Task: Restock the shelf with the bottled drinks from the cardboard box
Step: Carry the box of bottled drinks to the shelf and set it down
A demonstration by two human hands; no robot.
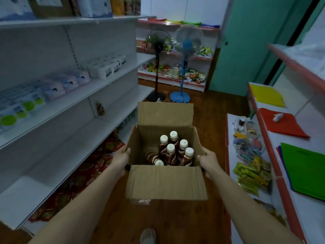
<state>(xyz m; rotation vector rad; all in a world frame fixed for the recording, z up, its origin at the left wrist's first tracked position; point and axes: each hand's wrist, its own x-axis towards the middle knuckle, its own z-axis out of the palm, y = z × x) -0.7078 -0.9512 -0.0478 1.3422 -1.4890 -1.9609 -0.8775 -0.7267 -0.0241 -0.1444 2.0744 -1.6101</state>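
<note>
An open cardboard box hangs in the air in front of me, its flaps up. My left hand grips its left wall and my right hand grips its right wall. Inside stand several brown bottled drinks with white caps, and one more bottle lies tipped over at the near left. The white shelf unit runs along my left, with a bare board at about the box's height.
Packets fill the upper left shelves and red packets the bottom one. Two standing fans are on the wooden floor ahead. A red-edged shelf with coloured sheets and snacks lines my right. My shoe shows below.
</note>
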